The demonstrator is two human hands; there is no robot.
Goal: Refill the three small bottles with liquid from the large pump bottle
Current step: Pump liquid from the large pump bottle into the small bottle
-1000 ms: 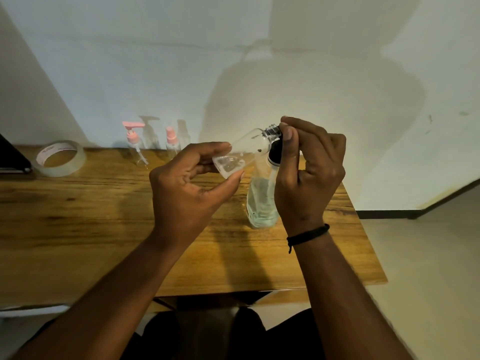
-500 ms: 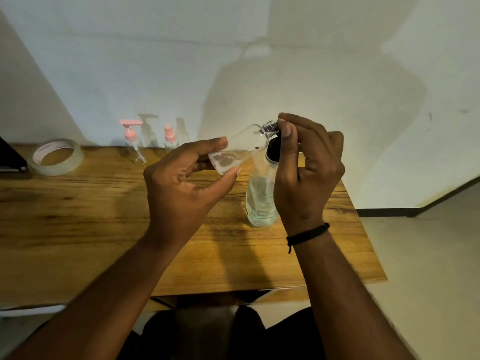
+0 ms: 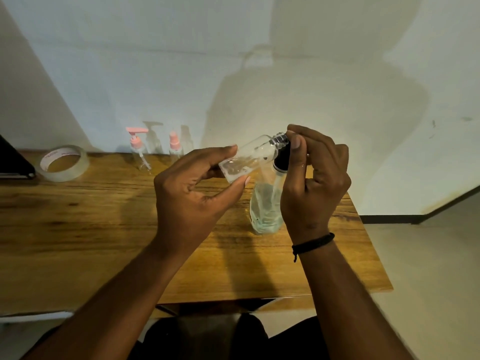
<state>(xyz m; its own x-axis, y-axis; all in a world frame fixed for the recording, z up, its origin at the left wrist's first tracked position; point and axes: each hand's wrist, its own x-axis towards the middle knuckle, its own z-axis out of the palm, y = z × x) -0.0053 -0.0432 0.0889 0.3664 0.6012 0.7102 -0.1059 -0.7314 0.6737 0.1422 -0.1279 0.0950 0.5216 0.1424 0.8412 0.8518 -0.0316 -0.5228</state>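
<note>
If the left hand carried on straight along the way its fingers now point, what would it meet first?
Probably the right hand at the large pump bottle top: the left hand points right and away, holding the tilted small bottle, whose neck already sits there. Depth is unclear.

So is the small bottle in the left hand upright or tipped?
Tipped. The small bottle lies nearly sideways in the left hand, its silver neck raised toward the right hand, liquid pooled at its base.
</note>
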